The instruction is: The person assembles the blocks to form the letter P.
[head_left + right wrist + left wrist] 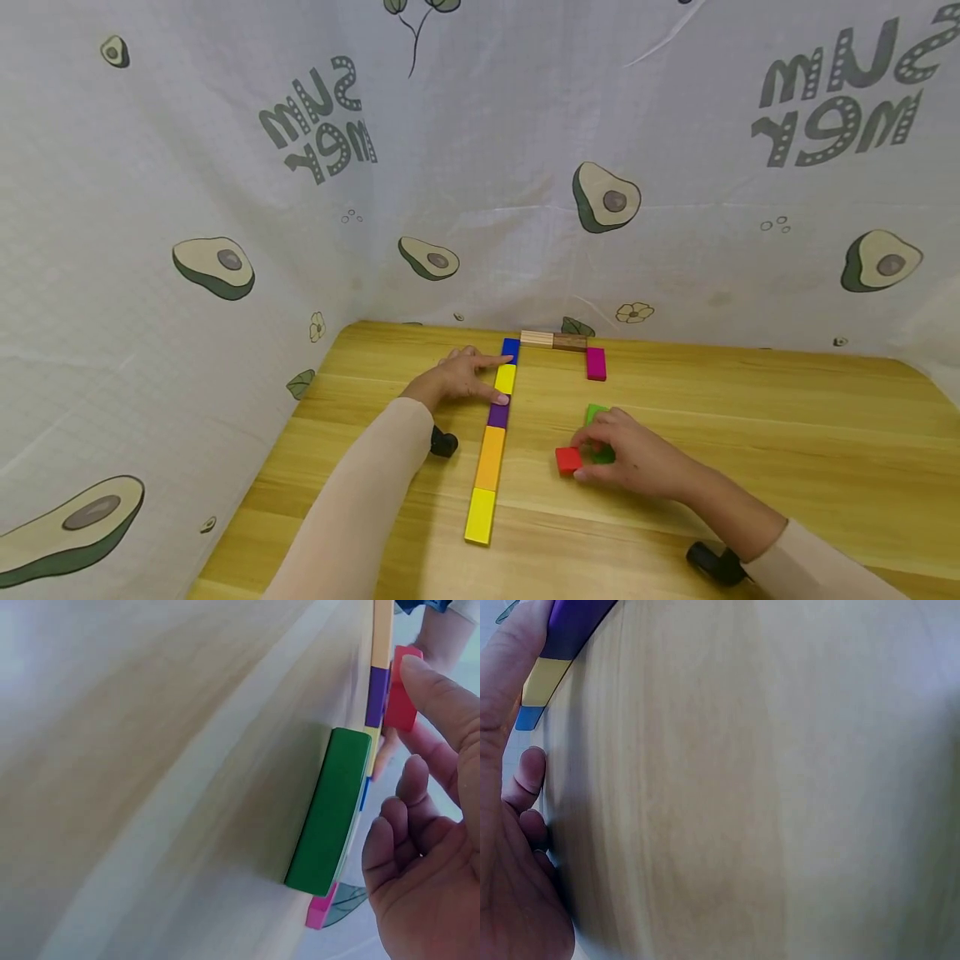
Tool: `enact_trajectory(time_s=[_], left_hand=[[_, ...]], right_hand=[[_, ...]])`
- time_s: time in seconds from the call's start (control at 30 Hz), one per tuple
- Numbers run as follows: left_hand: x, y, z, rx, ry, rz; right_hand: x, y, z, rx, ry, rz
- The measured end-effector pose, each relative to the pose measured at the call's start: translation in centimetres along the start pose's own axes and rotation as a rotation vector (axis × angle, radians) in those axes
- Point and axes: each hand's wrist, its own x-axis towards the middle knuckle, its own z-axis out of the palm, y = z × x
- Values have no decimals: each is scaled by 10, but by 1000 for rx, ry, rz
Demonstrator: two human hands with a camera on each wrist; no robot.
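A straight row of flat blocks runs toward the wall: a yellow block (480,517) nearest, then an orange block (491,460), a purple block (498,417), another yellow block (506,379) and a blue block (511,347). My left hand (457,377) lies over the row from the left, its index finger extended at the blue block and its thumb at the purple one. Between thumb and fingers, my right hand (633,454) pinches a red block (567,461), right of the row. Beneath that hand lies a green block (330,814), partly hidden in the head view.
From the blue block's far end, a pale striped wood block (536,338) and a dark wood block (570,342) extend rightward, with a magenta block (596,364) at the corner. Behind the table (750,433) hangs an avocado-print cloth (510,208).
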Motion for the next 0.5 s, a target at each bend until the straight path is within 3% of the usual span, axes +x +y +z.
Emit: enact_trajectory(time_s=[0.27,0.5], left_hand=[[2,1,0,9,3,-12],[1,0,-1,2,-2,-7]], right_hand=[[16,5,2,-35,114,-2],[31,5,2,0,106,30]])
